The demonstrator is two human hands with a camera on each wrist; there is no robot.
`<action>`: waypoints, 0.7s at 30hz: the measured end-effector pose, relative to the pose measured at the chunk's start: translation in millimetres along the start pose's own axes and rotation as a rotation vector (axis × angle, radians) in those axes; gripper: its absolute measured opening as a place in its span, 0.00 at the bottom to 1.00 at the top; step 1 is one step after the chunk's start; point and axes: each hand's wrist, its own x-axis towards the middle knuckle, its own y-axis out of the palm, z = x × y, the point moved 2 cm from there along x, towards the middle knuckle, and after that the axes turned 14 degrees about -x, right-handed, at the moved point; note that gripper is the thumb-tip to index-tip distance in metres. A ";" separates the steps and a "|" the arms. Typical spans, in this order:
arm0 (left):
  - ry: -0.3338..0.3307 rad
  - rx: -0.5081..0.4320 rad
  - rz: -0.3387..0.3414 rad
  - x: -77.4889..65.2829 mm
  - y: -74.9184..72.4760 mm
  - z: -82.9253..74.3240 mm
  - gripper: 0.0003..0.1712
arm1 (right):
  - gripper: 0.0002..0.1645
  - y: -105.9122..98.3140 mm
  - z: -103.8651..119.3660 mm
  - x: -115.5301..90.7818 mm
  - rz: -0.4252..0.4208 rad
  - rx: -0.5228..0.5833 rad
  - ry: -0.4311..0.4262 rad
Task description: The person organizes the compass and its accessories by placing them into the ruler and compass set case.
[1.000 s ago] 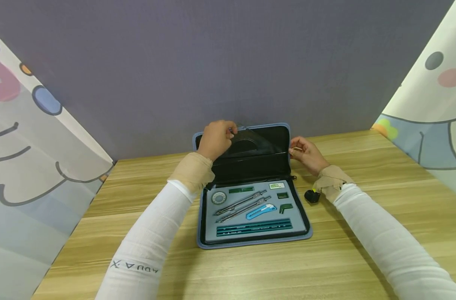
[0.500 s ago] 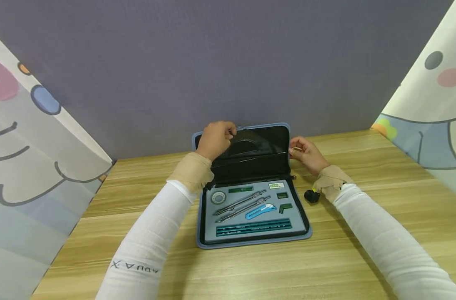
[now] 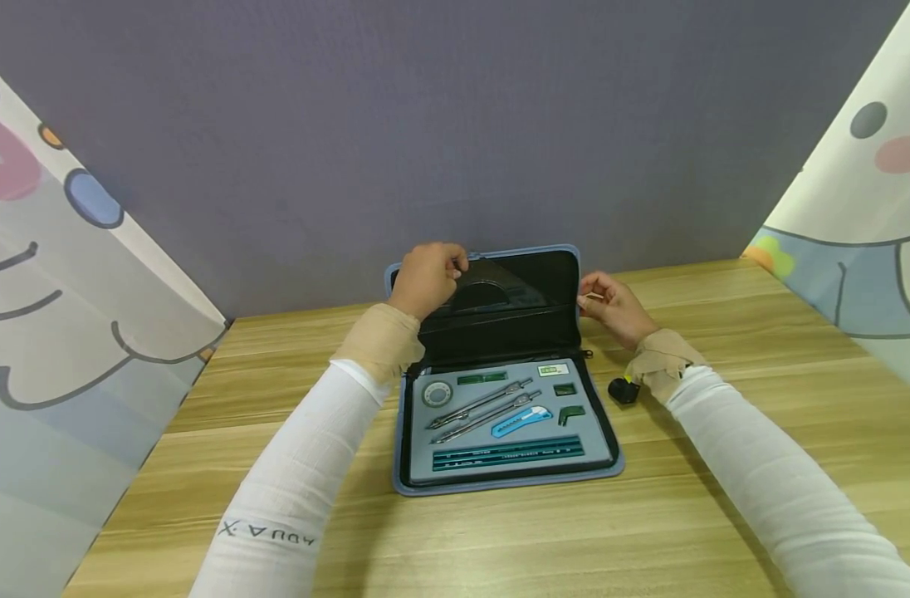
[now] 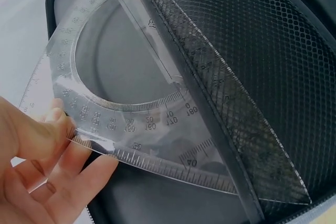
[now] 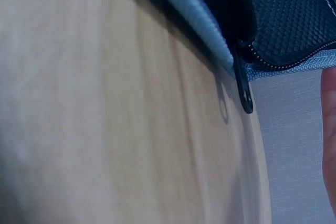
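Note:
In the left wrist view, my left hand (image 4: pixel 47 166) pinches the edge of a clear plastic set square (image 4: pixel 152 121) with a protractor scale round its cut-out. Its lower part sits inside the black mesh pocket (image 4: pixel 262 61) of the lid; the rest stands out above the pocket's band. The zip case (image 3: pixel 500 484) lies open on the table, lid raised. At the lid's right edge, my right hand (image 3: pixel 615 309) holds the rim between thumb and fingers. Only one of its fingers (image 5: pixel 329 145) shows in the right wrist view, near the zip pull (image 5: pixel 243 85).
The case's grey insert holds two compasses (image 3: pixel 485 409), a blue utility knife (image 3: pixel 521 421), green pencils (image 3: pixel 507 453), an eraser (image 3: pixel 552 370) and a round tape-like disc (image 3: pixel 437 394). A small black object (image 3: pixel 623 390) lies by the right wrist. A grey panel (image 3: pixel 455 124) stands behind.
My left hand has shifted slightly left, still pinching the set square, which has tilted a little with it. The right hand stays at the lid's edge.

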 end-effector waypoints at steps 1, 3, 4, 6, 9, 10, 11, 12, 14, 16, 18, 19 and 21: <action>0.001 0.002 0.000 0.1 0.7 -0.3 0.16 | 0.08 0.0 0.3 -0.1 -0.001 -0.001 0.000; 0.003 0.005 0.004 0.2 2.2 -1.0 0.16 | 0.08 0.0 0.8 -0.1 -0.004 0.000 0.001; 0.005 0.009 0.006 0.1 2.9 -1.4 0.16 | 0.08 0.2 0.9 -0.1 -0.004 0.001 0.003; 0.009 0.017 0.009 0.1 4.2 -2.1 0.16 | 0.08 0.5 1.0 0.0 -0.005 0.005 0.005; 0.013 0.036 0.014 -0.1 5.8 -3.4 0.15 | 0.09 1.0 0.7 0.0 -0.006 0.011 0.009; 0.014 0.043 0.016 -0.1 6.4 -3.8 0.14 | 0.09 1.0 0.6 -0.1 -0.007 0.009 0.009; 0.016 0.048 0.018 -0.2 7.2 -4.1 0.14 | 0.08 1.0 0.6 -0.1 -0.007 0.008 0.009; 0.019 0.052 0.020 -0.2 8.1 -4.5 0.14 | 0.08 0.8 0.5 -0.2 -0.008 0.007 0.009; 0.030 0.068 0.026 -0.5 10.0 -5.2 0.13 | 0.08 0.6 0.6 -0.3 -0.007 0.005 0.007; 0.040 0.079 0.035 -1.2 11.7 -6.2 0.13 | 0.08 0.4 0.8 -0.4 -0.007 0.007 0.003; 0.046 0.082 0.046 -2.2 13.4 -6.9 0.13 | 0.08 0.6 1.2 -0.2 -0.005 0.007 0.001; 0.047 0.081 0.053 -2.7 14.1 -7.2 0.14 | 0.08 0.8 1.4 -0.1 -0.003 0.009 -0.001; 0.044 0.079 0.064 -3.6 15.6 -7.6 0.14 | 0.08 1.2 1.8 0.1 -0.002 0.007 -0.003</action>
